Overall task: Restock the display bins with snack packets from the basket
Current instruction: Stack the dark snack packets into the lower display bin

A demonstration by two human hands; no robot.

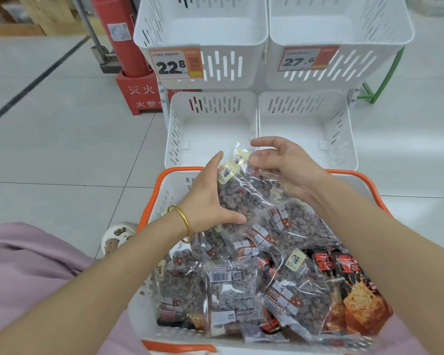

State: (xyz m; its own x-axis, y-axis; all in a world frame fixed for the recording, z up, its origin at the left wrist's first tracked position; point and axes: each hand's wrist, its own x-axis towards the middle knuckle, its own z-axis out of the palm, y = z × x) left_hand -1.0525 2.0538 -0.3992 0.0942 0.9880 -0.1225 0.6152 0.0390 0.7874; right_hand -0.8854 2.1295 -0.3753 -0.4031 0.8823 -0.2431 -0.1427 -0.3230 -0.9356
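left hand (210, 198): grips a small stack of clear packets (239, 193) of dark brown snack; thumb (232, 217) curled round the near edge, the other fingers hidden behind the stack.
right hand (287, 170): fingers loosely curved and spread; one fingertip (254, 161) touches the top corner of the stack, with the thumb raised above it and a gap between them. No firm pinch seen.
clear packets: held up between both hands, tilted, above the far end of the basket.
basket (173, 188): white with an orange rim, directly under the fingers and toward the wrists.
basket contents: more see-through packets (241, 290) piled below the wrists; red-black packets (356, 290) under the right forearm.
lower-left bin (215, 131): white, slotted, just beyond the left fingertips.
lower-right bin (300, 129): just beyond the right fingertips, touching the lower-left bin.
upper bins: two more, left one (203, 29) and right one (338, 26), well beyond the fingers.
price tags: 22.8 (177, 64) on the upper left bin, 27.6 (305, 60) on the upper right bin.
bangle (185, 221): gold, on the left wrist.
fire extinguisher (123, 34): red, far beyond and left of the left fingers.
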